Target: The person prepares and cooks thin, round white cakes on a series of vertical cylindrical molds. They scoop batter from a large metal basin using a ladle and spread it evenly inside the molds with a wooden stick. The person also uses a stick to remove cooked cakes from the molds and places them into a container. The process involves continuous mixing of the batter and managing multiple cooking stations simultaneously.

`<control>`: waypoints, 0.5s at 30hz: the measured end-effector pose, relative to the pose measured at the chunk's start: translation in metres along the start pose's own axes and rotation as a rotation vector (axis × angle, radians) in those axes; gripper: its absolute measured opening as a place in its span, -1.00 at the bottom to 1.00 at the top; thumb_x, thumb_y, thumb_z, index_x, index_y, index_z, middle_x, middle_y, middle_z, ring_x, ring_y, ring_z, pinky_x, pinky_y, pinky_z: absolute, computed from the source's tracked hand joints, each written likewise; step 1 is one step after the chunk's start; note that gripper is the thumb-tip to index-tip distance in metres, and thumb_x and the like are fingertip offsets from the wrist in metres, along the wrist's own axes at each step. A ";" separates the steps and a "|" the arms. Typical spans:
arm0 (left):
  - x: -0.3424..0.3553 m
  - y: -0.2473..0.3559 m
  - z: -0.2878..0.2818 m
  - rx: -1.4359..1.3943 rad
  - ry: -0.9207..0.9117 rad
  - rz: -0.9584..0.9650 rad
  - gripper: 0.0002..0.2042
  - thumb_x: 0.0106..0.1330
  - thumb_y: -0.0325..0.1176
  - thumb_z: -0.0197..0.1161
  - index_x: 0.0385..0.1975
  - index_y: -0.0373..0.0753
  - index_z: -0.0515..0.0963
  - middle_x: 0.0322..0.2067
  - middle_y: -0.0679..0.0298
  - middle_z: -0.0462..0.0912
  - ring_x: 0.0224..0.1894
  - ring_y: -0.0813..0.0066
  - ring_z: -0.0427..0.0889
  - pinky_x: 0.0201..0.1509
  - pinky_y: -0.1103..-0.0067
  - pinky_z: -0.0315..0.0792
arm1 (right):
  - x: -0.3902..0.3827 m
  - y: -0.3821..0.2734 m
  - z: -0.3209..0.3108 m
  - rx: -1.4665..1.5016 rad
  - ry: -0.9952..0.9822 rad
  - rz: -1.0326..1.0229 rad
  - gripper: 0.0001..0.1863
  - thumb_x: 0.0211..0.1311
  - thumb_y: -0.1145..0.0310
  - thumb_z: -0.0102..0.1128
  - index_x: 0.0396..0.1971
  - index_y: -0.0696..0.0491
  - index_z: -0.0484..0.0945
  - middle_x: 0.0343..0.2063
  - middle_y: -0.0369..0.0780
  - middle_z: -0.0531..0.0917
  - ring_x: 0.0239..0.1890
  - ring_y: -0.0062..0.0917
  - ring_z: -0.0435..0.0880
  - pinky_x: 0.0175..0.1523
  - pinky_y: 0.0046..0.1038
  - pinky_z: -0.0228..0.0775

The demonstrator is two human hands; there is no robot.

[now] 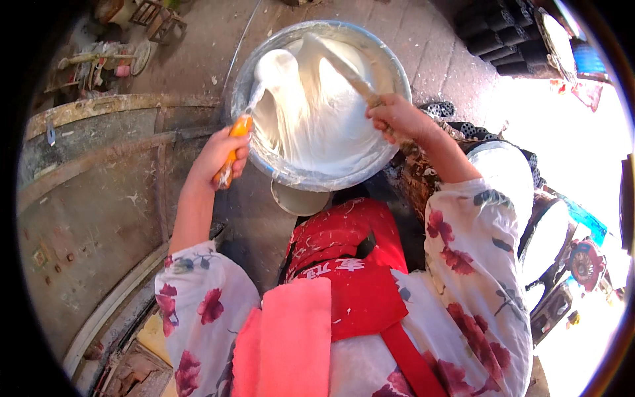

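A large round metal basin point(311, 177) in front of me holds thick, stretchy white batter point(331, 135). My left hand point(215, 155) is wrapped round the orange handle of a ladle point(245, 126). The ladle's head is coated in batter at the basin's left side, so its exact shape is hidden. My right hand point(400, 119) grips a wooden stick point(347, 71) that slants to the upper left, its far end coated with batter. Smooth strands of batter run down from both tools into the mass below.
Black honeycomb coal briquettes point(503, 40) are stacked at the far right, with more beside the basin. A framed panel point(99, 165) stands on the left. My red apron point(350, 231) and a pink towel point(294, 337) are below the basin. A small wooden stool point(165, 30) is far left.
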State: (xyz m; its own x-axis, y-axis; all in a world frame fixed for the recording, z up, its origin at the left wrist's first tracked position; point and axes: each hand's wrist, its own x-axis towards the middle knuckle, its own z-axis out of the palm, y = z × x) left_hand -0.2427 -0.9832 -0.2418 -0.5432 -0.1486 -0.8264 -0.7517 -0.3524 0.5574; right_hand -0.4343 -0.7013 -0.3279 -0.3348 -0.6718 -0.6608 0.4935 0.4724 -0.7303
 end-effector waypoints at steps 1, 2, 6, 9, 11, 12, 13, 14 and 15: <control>0.014 0.007 0.002 0.095 0.028 0.019 -0.82 0.28 -0.38 0.05 -0.17 -0.24 0.34 -0.66 0.44 0.34 -0.77 0.74 0.30 -0.77 0.72 0.23 | 0.005 0.001 -0.017 -0.128 0.089 0.016 -0.79 0.14 0.38 0.07 -0.39 0.26 0.45 -0.72 -0.29 0.41 -0.82 -0.57 0.38 -0.74 -0.51 0.22; 0.031 0.014 0.005 0.191 0.050 0.034 -0.83 0.26 -0.38 0.06 -0.20 -0.24 0.34 -0.67 0.43 0.34 -0.77 0.72 0.30 -0.77 0.70 0.23 | 0.005 0.005 -0.033 -0.252 0.182 0.038 -0.77 0.12 0.39 0.09 -0.41 0.31 0.47 -0.72 -0.24 0.45 -0.81 -0.51 0.42 -0.73 -0.45 0.27; 0.115 0.021 0.028 0.570 0.155 0.069 -0.83 0.19 -0.40 0.08 -0.26 -0.25 0.33 -0.66 0.37 0.39 -0.76 0.60 0.37 -0.75 0.57 0.27 | 0.009 0.028 -0.073 -0.972 0.189 0.198 -0.78 0.07 0.45 0.00 -0.45 0.31 0.54 -0.68 -0.05 0.58 -0.75 -0.34 0.59 -0.66 -0.35 0.41; 0.154 0.020 0.077 0.866 0.202 0.069 -0.81 0.15 -0.45 0.04 -0.24 -0.31 0.35 -0.59 0.20 0.51 -0.67 0.42 0.51 -0.68 0.45 0.37 | -0.003 0.034 -0.058 -1.000 0.185 0.266 -0.76 0.04 0.50 -0.08 -0.48 0.33 0.56 -0.63 0.01 0.61 -0.65 -0.30 0.65 -0.57 -0.33 0.50; 0.165 0.010 0.118 1.101 0.203 0.084 -0.77 0.12 -0.49 -0.01 -0.21 -0.35 0.37 -0.51 0.06 0.58 -0.57 0.28 0.61 -0.61 0.41 0.45 | -0.007 0.052 -0.050 -1.013 0.179 0.303 -0.74 0.05 0.51 -0.13 -0.49 0.33 0.57 -0.64 -0.06 0.63 -0.61 -0.28 0.67 -0.47 -0.32 0.55; 0.172 -0.002 0.124 1.212 0.198 0.151 -0.73 0.13 -0.49 0.00 -0.15 -0.38 0.34 -0.46 0.01 0.59 -0.49 0.24 0.63 -0.51 0.38 0.47 | -0.006 0.062 -0.049 -1.088 0.094 0.317 -0.76 0.04 0.47 -0.06 -0.49 0.28 0.59 -0.63 -0.08 0.64 -0.59 -0.29 0.67 -0.44 -0.31 0.54; 0.183 -0.026 0.126 1.319 0.196 0.219 -0.68 0.13 -0.49 0.00 -0.09 -0.40 0.31 -0.42 -0.03 0.60 -0.42 0.19 0.64 -0.42 0.36 0.50 | -0.004 0.072 -0.048 -1.163 0.003 0.330 -0.78 0.02 0.43 0.01 -0.50 0.23 0.61 -0.62 -0.10 0.65 -0.58 -0.29 0.67 -0.42 -0.31 0.54; 0.187 -0.045 0.126 1.423 0.202 0.282 -0.64 0.14 -0.49 0.00 -0.03 -0.43 0.28 -0.38 -0.07 0.62 -0.35 0.14 0.66 -0.32 0.34 0.53 | -0.001 0.081 -0.045 -1.241 -0.096 0.334 -0.80 0.00 0.39 0.08 -0.51 0.19 0.63 -0.61 -0.13 0.65 -0.57 -0.30 0.67 -0.39 -0.31 0.54; 0.183 -0.055 0.126 1.482 0.170 0.289 -0.62 0.14 -0.48 0.02 -0.01 -0.44 0.24 -0.37 -0.07 0.62 -0.32 0.12 0.66 -0.25 0.34 0.51 | 0.003 0.086 -0.040 -1.457 -0.300 0.189 -0.82 -0.08 0.36 0.15 -0.53 0.15 0.64 -0.61 -0.14 0.66 -0.57 -0.30 0.66 -0.38 -0.31 0.53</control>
State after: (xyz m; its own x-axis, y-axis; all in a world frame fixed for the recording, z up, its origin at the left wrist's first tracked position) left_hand -0.3475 -0.8746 -0.4135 -0.7625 -0.1856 -0.6198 -0.3724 0.9093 0.1859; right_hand -0.4253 -0.6397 -0.3995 -0.0976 -0.5409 -0.8354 -0.7614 0.5812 -0.2873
